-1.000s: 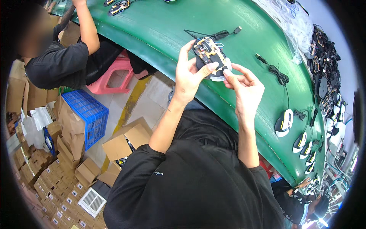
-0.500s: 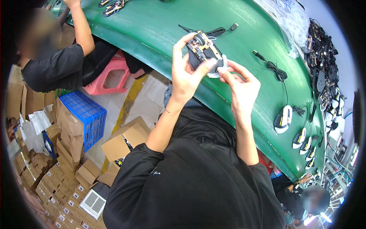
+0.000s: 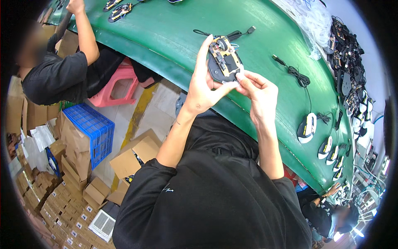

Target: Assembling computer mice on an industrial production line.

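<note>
Above the near edge of the green table, both my hands hold an uncovered computer mouse base (image 3: 225,63), its scroll wheel and circuit board facing up. My left hand (image 3: 202,89) wraps its left side, fingers behind and thumb along the lower end. At the lower right edge, my right hand (image 3: 262,94) pinches with thumb and fingertips close to the left thumb. A pale strip at that rim is mostly covered by fingers. Just behind the base, a black cable (image 3: 236,35) with a plug lies on the table.
Assembled white-and-black mice (image 3: 307,128) with cables line the right side of the table (image 3: 174,41). Dark mouse parts (image 3: 346,62) are heaped beyond. Co-workers sit at left and lower right. A pink stool (image 3: 118,85), blue crate (image 3: 97,128) and cardboard boxes (image 3: 139,155) stand left.
The base has tilted more upright and shifted slightly right and down. My left thumb has slid down to its lower edge. The pale curved strip, plainly visible before, is now mostly hidden.
</note>
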